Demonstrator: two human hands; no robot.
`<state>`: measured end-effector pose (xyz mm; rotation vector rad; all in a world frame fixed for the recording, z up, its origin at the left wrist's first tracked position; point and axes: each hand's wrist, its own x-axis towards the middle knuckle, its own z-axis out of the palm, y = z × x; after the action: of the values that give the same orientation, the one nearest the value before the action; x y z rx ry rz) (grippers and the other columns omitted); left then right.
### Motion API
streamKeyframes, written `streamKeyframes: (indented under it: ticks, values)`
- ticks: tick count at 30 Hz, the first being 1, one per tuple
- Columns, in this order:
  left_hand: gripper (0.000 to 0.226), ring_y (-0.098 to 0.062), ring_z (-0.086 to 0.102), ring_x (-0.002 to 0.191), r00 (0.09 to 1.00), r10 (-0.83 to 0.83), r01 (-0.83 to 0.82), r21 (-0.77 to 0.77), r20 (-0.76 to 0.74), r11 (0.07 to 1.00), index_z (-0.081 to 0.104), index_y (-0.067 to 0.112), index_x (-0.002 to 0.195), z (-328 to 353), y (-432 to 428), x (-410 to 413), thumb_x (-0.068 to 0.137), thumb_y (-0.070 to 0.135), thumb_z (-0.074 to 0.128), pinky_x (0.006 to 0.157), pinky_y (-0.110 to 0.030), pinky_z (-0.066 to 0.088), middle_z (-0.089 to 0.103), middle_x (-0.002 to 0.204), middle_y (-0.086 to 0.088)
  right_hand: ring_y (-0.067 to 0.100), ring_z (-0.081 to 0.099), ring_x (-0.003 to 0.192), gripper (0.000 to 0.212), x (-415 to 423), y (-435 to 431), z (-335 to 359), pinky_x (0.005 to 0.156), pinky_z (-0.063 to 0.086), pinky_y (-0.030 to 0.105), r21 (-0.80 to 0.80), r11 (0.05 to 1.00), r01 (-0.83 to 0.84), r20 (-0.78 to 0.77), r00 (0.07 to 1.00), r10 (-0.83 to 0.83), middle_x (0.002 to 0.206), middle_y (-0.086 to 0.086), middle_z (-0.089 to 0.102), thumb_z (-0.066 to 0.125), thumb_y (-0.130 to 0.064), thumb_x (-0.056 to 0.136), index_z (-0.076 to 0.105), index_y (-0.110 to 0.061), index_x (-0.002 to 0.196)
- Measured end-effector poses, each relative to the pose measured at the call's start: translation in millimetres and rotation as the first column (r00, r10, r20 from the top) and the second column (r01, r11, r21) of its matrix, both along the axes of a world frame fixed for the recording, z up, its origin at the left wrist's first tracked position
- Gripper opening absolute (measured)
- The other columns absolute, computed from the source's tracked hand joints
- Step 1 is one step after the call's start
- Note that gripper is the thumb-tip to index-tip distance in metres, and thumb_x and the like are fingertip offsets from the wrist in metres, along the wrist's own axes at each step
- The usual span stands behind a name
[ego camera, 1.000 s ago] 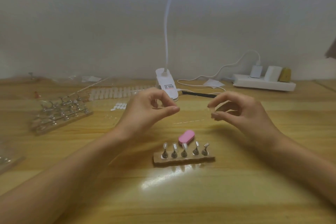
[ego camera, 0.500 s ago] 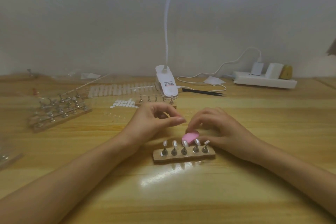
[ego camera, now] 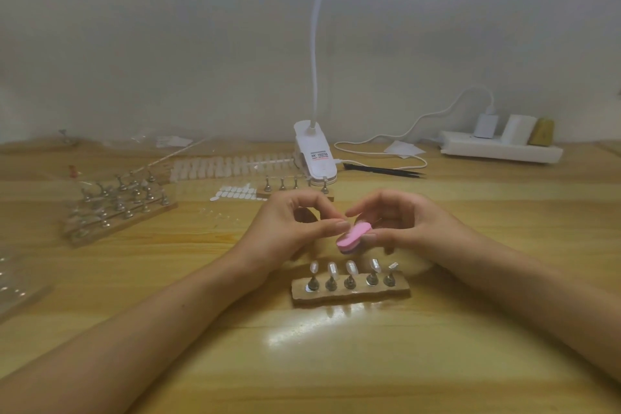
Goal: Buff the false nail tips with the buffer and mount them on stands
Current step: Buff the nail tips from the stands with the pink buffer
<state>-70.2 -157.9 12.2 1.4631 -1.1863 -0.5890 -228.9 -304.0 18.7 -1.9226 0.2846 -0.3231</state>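
Head view: right fingers [ego camera: 376, 207] round buffer [ego camera: 353, 237], long axis near-left to far-right; left fingers' [ego camera: 322, 227] hold unclear.

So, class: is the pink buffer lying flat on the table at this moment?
No, the right hand grips the pink buffer, tilted in the air behind the wooden stand.

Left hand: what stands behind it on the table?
A wooden base carrying small metal stands, four visible, in front of the lamp clip. The left hand covers most of the base's middle, so anything there is hidden.
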Motion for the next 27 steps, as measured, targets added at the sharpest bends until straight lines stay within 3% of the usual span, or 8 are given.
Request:
streamKeyframes:
  ticks: [2,4,7,10,16,21,25,27]
  values:
    - [0.015,-0.028,0.055,0.069,1.000,0.004,-0.004,-0.007,-0.021,1.000,0.071,0.025,0.068,-0.8,-0.7,1.1,0.068,0.036,0.081,0.064,-0.035,0.040,0.071,0.078,-0.014,0.024,0.074,0.090,0.027,1.5,1.6,-1.3,0.061,0.049,0.020,0.037,0.998,0.042,0.032,0.999,-0.044,0.098,0.006,0.077,0.076,-0.018,0.079,0.066,-0.012,0.103]
    - [0.016,-0.031,0.054,0.072,0.999,-0.027,0.026,-0.014,-0.020,1.000,0.070,0.025,0.069,-1.4,-1.3,1.8,0.069,0.037,0.081,0.066,-0.041,0.039,0.069,0.082,-0.019,0.023,0.073,0.088,0.029,1.5,-0.4,-2.9,0.062,0.051,0.021,0.069,0.996,0.060,0.047,0.997,-0.063,0.097,0.008,0.077,0.076,-0.023,0.074,0.068,-0.011,0.099]
    - [0.014,-0.018,0.049,0.063,0.999,-0.034,0.034,-0.044,-0.004,0.998,0.070,0.026,0.070,-3.9,-1.1,2.8,0.070,0.037,0.079,0.059,-0.026,0.039,0.066,0.072,0.003,0.020,0.073,0.089,0.031,1.3,-4.1,-4.5,0.068,0.056,0.025,0.117,0.987,0.106,0.071,0.991,-0.115,0.097,0.005,0.077,0.077,-0.025,0.072,0.070,-0.010,0.097]
    - [0.012,-0.001,0.048,0.057,0.999,-0.022,0.026,-0.078,0.048,0.997,0.070,0.022,0.073,-4.2,-1.6,1.1,0.073,0.032,0.077,0.055,-0.011,0.038,0.064,0.068,0.016,0.022,0.073,0.087,0.024,0.9,0.0,-4.7,0.067,0.054,0.022,0.095,0.995,0.015,0.042,0.999,-0.019,0.097,0.007,0.077,0.078,-0.023,0.073,0.070,-0.013,0.093]
    - [0.010,0.002,0.053,0.069,0.993,-0.020,0.033,-0.118,0.113,0.992,0.069,0.021,0.075,-3.9,-1.5,0.0,0.083,0.016,0.074,0.067,-0.012,0.042,0.065,0.080,0.008,0.025,0.075,0.090,0.025,1.1,-0.3,-4.7,0.070,0.058,0.025,0.156,0.985,0.073,0.058,0.995,-0.083,0.097,0.009,0.077,0.077,-0.020,0.076,0.070,-0.008,0.097]
    - [0.011,0.001,0.054,0.073,0.981,-0.034,0.057,-0.113,0.191,0.992,0.068,0.019,0.077,-3.4,-2.9,-1.1,0.084,0.013,0.073,0.069,-0.013,0.042,0.063,0.080,0.009,0.026,0.074,0.094,0.026,1.3,-1.8,-4.2,0.076,0.059,0.028,0.244,0.965,0.098,0.108,0.986,-0.128,0.097,0.012,0.077,0.074,-0.018,0.079,0.070,-0.005,0.101]
    - [0.012,0.002,0.053,0.072,0.981,-0.042,0.066,-0.121,0.191,0.990,0.067,0.018,0.077,-3.2,-2.5,-0.9,0.085,0.010,0.072,0.069,-0.014,0.042,0.063,0.080,0.009,0.028,0.075,0.090,0.020,1.2,0.6,-5.9,0.076,0.060,0.029,0.187,0.982,0.029,0.075,0.996,-0.044,0.095,0.015,0.077,0.078,-0.016,0.077,0.072,-0.008,0.095]
    - [0.013,0.002,0.053,0.072,0.978,-0.049,0.073,-0.112,0.201,0.991,0.068,0.019,0.077,-3.0,-2.6,-1.1,0.085,0.010,0.073,0.069,-0.013,0.042,0.062,0.079,0.011,0.026,0.075,0.091,0.025,2.1,-0.6,-6.2,0.075,0.060,0.028,0.239,0.965,0.108,0.114,0.984,-0.139,0.097,0.013,0.077,0.077,-0.018,0.076,0.073,-0.007,0.097]
